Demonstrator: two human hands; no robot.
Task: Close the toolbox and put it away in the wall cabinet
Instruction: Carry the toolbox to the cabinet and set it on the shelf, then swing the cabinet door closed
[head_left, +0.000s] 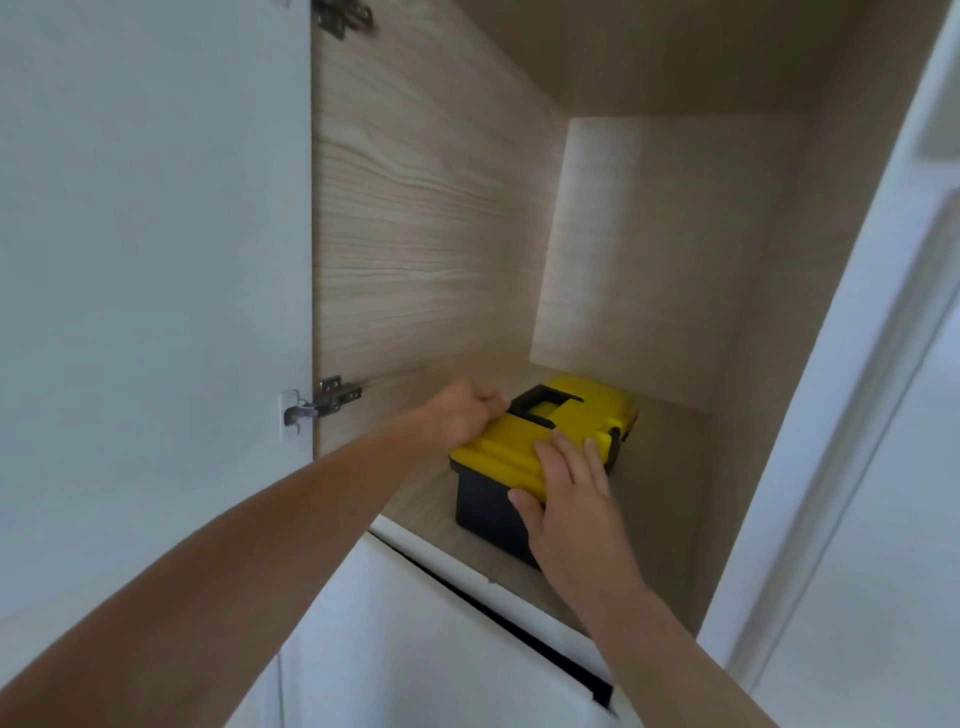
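Note:
The toolbox (519, 441), black with a yellow lid that is down, stands on the wooden floor of the wall cabinet (426, 218), near its front edge. My left hand (465, 415) is curled against the lid's left side by the black handle recess. My right hand (566, 499) lies flat on the lid's near corner, fingers spread over the top and thumb down the black front wall. Both hands touch the box; neither lifts it.
The cabinet's white left door (156, 286) stands wide open, hung on metal hinges (332, 397). A white right door (857, 415) frames the opening on the right. Below the shelf edge is a white cabinet front (441, 623) with a dark gap.

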